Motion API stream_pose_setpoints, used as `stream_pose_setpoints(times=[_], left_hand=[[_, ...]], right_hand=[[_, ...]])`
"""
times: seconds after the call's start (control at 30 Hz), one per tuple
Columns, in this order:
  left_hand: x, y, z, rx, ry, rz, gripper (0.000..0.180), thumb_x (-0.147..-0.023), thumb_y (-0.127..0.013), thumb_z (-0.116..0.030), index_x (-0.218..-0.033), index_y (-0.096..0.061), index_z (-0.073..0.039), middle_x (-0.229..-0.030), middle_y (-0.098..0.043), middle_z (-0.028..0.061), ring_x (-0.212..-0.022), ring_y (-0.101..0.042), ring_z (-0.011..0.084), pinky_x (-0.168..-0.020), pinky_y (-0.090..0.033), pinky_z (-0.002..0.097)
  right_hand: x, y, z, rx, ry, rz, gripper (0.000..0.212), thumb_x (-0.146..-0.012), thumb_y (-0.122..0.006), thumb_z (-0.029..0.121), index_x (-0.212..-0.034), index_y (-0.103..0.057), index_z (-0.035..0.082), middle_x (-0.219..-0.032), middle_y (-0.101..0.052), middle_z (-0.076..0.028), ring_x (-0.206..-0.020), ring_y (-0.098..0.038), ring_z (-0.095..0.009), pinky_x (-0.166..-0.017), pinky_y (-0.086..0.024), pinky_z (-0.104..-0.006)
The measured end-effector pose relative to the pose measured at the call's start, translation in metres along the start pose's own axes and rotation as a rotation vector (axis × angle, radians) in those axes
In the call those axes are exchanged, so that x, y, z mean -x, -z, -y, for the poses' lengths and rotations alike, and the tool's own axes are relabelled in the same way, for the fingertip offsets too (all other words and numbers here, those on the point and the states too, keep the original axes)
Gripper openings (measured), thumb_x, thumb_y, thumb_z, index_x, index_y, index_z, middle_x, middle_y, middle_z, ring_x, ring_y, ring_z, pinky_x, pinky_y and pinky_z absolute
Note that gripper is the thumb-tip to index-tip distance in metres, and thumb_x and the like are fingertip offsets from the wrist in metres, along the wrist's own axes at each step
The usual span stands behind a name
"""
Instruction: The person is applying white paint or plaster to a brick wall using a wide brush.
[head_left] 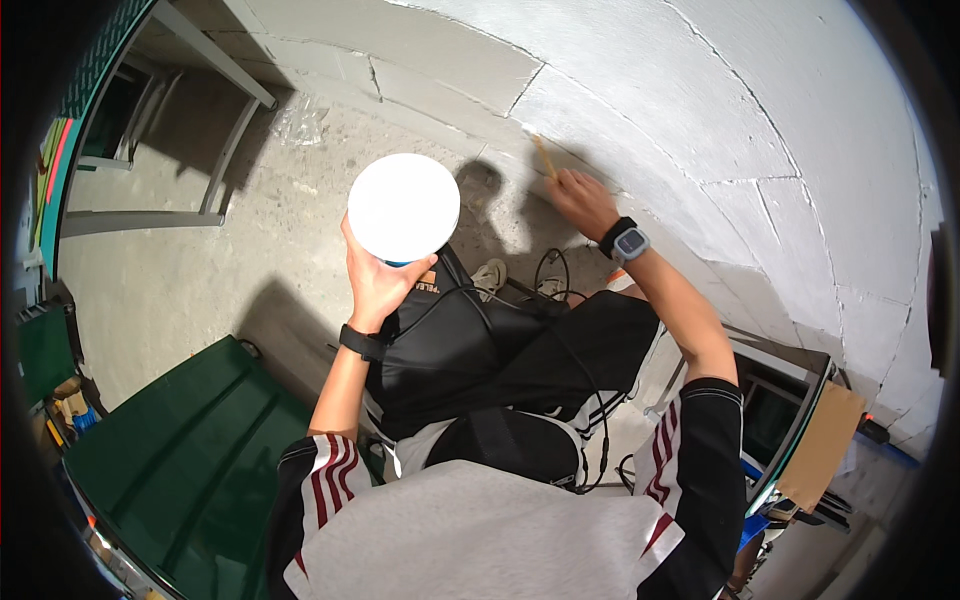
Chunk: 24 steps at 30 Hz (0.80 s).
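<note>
My left hand is closed around the side of a round white tub, held up in front of me above my knees. Its top shows as a bright white disc, too overexposed to tell a lid from white contents; a bit of blue shows at its lower edge. In my right hand a thin, yellow-handled paintbrush is gripped, its far end at the lower part of the block wall. The brush's tip is small and blends into the pale wall, so contact is hard to tell.
A dark green plastic seat or lid stands at my left. Beyond it is a metal-framed table. Clear plastic wrap lies on the concrete floor. Black cables cross my lap. At right stands a shelf with cardboard.
</note>
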<state>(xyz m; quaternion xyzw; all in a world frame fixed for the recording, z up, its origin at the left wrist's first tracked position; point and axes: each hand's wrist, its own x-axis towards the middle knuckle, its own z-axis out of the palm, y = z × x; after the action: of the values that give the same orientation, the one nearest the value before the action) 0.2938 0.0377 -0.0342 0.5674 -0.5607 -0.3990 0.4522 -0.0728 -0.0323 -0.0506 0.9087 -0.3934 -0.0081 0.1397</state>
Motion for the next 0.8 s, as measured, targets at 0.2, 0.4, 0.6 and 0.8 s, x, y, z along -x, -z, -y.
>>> stream_pose_setpoints(times=[0.2,0.4,0.6,0.8], left_hand=[[0.001,-0.003,-0.007,-0.030,-0.057,-0.010,0.105,-0.058,-0.091,-0.012,-0.141,-0.027,-0.001,-0.129,-0.050,0.0193,-0.120,-0.054,0.0310,-0.097,-0.048,0.0426],[0.002,0.001,-0.002,-0.031,-0.004,-0.025,0.106,-0.058,-0.091,-0.011,-0.141,-0.027,-0.001,-0.129,-0.050,0.0189,-0.120,-0.054,0.0307,-0.097,-0.048,0.0424],[-0.001,-0.005,-0.004,-0.012,-0.030,0.006,0.105,-0.058,-0.091,-0.010,-0.141,-0.027,-0.002,-0.129,-0.050,0.0191,-0.120,-0.054,0.0306,-0.097,-0.048,0.0420],[0.003,-0.001,-0.006,0.021,0.031,-0.014,0.106,-0.058,-0.091,-0.011,-0.141,-0.027,-0.001,-0.130,-0.050,0.0190,-0.120,-0.053,0.0306,-0.098,-0.047,0.0419]], right_hand=[[-0.002,-0.018,-0.007,0.057,-0.060,0.051,0.014,-0.086,-0.060,0.008,-0.097,-0.062,-0.001,-0.098,-0.061,-0.011,-0.095,-0.062,-0.023,-0.082,-0.053,-0.0330],[0.018,0.006,0.010,-0.003,-0.195,0.268,0.012,-0.086,-0.060,0.006,-0.095,-0.064,-0.001,-0.093,-0.061,-0.011,-0.090,-0.063,-0.023,-0.078,-0.053,-0.0339],[-0.017,-0.009,0.002,0.019,-0.087,-0.034,0.010,-0.084,-0.061,0.007,-0.091,-0.062,0.002,-0.093,-0.061,-0.011,-0.089,-0.062,-0.022,-0.078,-0.053,-0.0338],[0.028,0.002,-0.002,0.007,-0.108,0.118,0.006,-0.083,-0.061,0.007,-0.084,-0.063,0.002,-0.094,-0.062,-0.013,-0.092,-0.063,-0.023,-0.080,-0.052,-0.0354]])
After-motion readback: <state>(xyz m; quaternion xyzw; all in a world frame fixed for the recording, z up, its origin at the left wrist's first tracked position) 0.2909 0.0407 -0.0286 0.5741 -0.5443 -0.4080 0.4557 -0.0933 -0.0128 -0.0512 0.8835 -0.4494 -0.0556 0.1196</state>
